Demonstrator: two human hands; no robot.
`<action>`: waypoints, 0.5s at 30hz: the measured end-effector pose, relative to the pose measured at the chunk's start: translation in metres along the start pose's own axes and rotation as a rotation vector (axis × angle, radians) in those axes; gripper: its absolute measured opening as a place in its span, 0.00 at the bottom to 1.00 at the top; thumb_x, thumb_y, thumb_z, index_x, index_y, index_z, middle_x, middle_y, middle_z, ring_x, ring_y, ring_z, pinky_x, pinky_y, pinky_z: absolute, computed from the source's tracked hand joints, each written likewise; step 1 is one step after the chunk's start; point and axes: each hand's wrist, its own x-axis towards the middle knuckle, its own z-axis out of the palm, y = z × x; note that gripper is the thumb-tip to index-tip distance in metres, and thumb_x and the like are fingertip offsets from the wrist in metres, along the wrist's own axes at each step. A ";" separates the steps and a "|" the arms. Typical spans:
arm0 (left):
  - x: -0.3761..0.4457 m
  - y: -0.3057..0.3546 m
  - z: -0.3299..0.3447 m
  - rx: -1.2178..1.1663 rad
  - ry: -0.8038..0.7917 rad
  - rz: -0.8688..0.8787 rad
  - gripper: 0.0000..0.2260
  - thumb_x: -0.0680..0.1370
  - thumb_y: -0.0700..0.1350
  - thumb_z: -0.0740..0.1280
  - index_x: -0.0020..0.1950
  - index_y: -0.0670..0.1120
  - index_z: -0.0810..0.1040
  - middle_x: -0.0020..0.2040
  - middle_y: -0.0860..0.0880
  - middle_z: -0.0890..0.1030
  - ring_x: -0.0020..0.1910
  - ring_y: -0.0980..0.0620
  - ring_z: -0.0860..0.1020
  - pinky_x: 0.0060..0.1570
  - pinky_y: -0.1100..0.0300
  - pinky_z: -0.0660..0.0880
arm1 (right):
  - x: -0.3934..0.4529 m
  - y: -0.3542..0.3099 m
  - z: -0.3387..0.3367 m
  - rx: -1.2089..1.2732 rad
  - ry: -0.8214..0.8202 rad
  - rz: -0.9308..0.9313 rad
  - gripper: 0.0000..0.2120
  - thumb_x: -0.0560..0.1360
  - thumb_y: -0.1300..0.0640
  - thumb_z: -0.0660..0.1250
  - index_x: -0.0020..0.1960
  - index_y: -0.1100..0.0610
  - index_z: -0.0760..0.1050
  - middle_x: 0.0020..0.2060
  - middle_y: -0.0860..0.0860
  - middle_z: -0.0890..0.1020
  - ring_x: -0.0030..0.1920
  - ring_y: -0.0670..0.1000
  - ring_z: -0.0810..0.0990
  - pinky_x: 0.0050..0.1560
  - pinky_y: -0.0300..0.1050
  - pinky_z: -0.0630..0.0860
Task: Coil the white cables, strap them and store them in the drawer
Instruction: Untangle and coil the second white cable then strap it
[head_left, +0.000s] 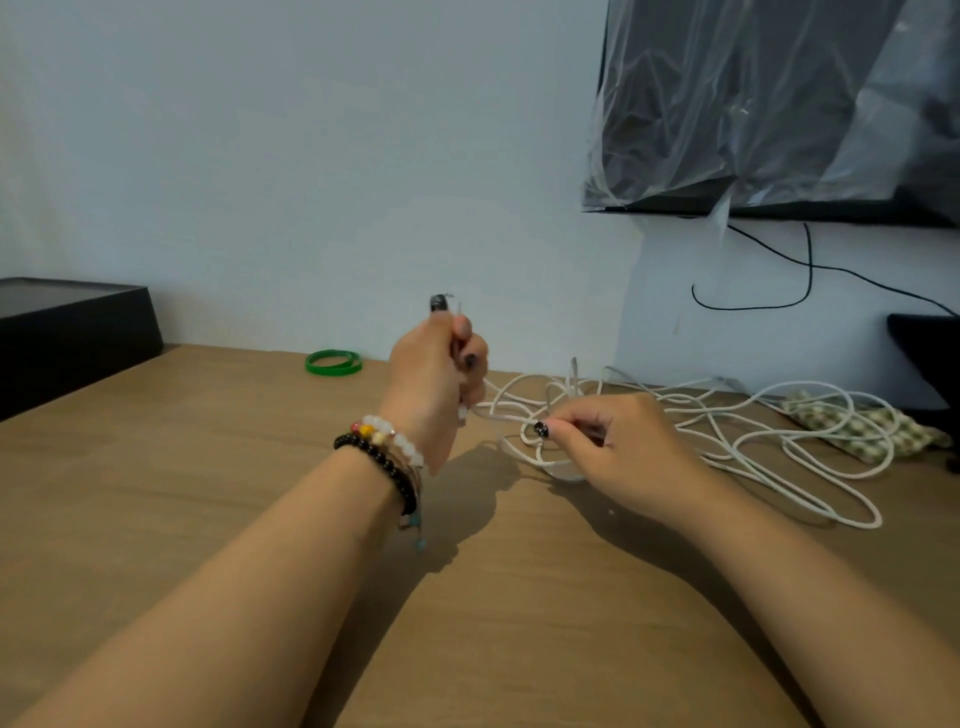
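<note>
The left hand (441, 374) is raised above the wooden table (208, 467), fingers curled tight round one end of the white cable (727, 441). The right hand (618, 441) pinches a strand lower down, near the tabletop. The rest of the cable lies in loose tangled loops to the right — partly over a patterned cloth (883, 423). Green bands (333, 361) lie near the wall; a black box (72, 327) stands far left.

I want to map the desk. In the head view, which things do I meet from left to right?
Black box → green bands → left hand → right hand → loose white cable → checked cloth.
</note>
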 end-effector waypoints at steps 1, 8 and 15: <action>-0.001 -0.003 0.003 0.089 -0.016 -0.002 0.13 0.79 0.38 0.50 0.36 0.47 0.65 0.24 0.52 0.69 0.20 0.56 0.61 0.21 0.64 0.55 | 0.000 0.000 -0.001 -0.011 0.042 -0.033 0.09 0.77 0.52 0.66 0.48 0.52 0.84 0.39 0.45 0.85 0.40 0.44 0.81 0.44 0.51 0.79; -0.008 -0.020 0.009 0.383 -0.066 -0.039 0.15 0.81 0.38 0.50 0.36 0.44 0.66 0.36 0.39 0.82 0.32 0.48 0.80 0.28 0.59 0.76 | -0.001 -0.006 0.003 -0.100 0.165 -0.306 0.07 0.76 0.54 0.68 0.50 0.52 0.84 0.40 0.46 0.85 0.39 0.47 0.82 0.39 0.52 0.80; -0.014 -0.028 0.009 0.714 -0.213 0.010 0.16 0.84 0.43 0.49 0.40 0.42 0.68 0.25 0.44 0.76 0.20 0.51 0.72 0.22 0.63 0.69 | 0.000 -0.010 0.003 -0.131 0.284 -0.388 0.08 0.75 0.52 0.66 0.43 0.52 0.83 0.35 0.44 0.82 0.36 0.45 0.79 0.35 0.44 0.77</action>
